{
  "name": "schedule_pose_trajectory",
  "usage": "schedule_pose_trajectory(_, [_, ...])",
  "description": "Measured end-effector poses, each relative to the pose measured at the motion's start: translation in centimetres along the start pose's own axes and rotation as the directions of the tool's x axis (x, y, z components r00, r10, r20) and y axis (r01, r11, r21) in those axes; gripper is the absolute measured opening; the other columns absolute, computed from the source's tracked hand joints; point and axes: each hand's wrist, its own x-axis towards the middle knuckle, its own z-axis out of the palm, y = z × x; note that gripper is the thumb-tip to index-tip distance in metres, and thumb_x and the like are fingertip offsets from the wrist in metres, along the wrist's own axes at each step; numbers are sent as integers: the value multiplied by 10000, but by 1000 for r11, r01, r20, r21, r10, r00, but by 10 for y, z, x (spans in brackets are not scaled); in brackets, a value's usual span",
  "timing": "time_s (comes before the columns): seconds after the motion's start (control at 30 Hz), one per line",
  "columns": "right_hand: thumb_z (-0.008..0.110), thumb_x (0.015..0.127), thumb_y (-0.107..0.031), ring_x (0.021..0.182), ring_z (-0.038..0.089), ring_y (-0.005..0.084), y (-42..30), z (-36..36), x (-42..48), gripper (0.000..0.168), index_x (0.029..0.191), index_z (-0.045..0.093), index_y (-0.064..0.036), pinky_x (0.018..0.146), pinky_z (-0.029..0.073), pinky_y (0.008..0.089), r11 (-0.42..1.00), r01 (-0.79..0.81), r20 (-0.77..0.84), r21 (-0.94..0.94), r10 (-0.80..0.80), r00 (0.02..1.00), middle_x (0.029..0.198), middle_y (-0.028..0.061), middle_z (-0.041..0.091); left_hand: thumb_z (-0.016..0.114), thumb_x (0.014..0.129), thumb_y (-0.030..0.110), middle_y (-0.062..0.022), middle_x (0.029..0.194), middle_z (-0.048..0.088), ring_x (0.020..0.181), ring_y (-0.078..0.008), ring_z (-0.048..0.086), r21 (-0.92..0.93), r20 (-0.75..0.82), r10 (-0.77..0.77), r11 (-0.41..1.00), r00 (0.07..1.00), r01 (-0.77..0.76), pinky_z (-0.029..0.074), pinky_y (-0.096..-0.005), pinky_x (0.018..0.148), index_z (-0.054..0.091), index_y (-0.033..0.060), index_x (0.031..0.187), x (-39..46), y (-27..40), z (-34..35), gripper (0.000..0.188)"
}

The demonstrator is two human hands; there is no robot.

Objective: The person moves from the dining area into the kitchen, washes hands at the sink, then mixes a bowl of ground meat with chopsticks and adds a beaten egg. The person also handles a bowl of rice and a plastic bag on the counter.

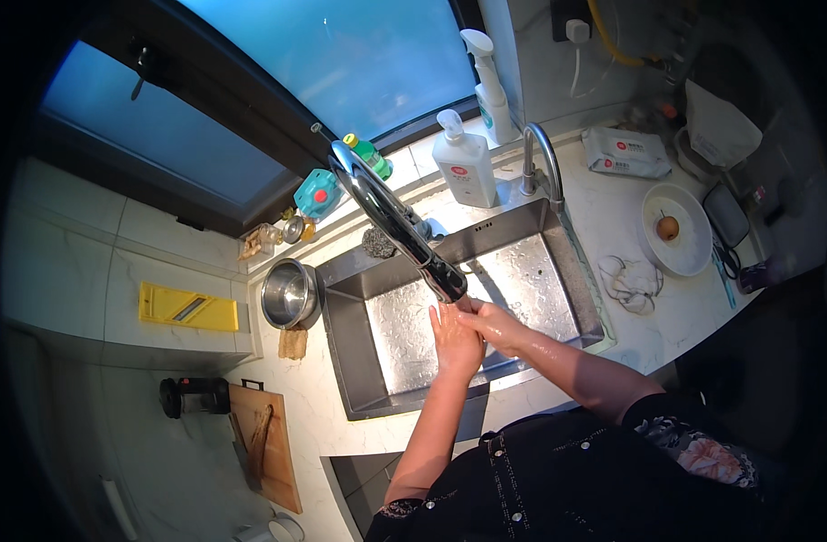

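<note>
Both my hands are wet and meet under the spout of a chrome kitchen faucet (393, 217), above a stainless steel sink (413, 352). My left hand (457, 342) is back up, its thumb and fingers partly spread, with the fingertips hidden beneath the spout. From the right, my right hand (500, 328) touches the fingers of the left one; its own fingers are partly hidden. I see no object in either hand. Water drops cover the sink's bottom. A steel wool scrubber (378, 242) lies on the sink's back rim, left of the faucet base.
Left of the sink stand a steel bowl (288, 293) and a sponge (293, 344). Behind it are a white pump bottle (464, 166) and a smaller curved tap (543, 162). A white bowl holding a round fruit (667, 228) and a wipes pack (627, 152) lie to the right.
</note>
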Motion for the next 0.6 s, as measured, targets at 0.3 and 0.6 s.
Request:
schedule_pose_trajectory(0.3, [499,863,-322,897,533,133,-12,1,10,394,1043,540,26,785,418,283,975,-207,-271,-77,179,946,981,94,582,433,816,164,-166,1341,311,1282,-337,212,252,105,21,967,994,-47,135,-493,1042,336,-7,1293,-7,12,10,516])
schedule_pose_trajectory(0.6, [417,864,-213,1093,466,297,-4,42,-7,299,1075,546,-45,870,396,361,87,608,538,-789,-381,752,1156,146,516,470,778,106,-182,1006,512,985,-326,495,304,-62,-32,952,998,50,365,-510,859,537,-8,1006,49,-26,42,263])
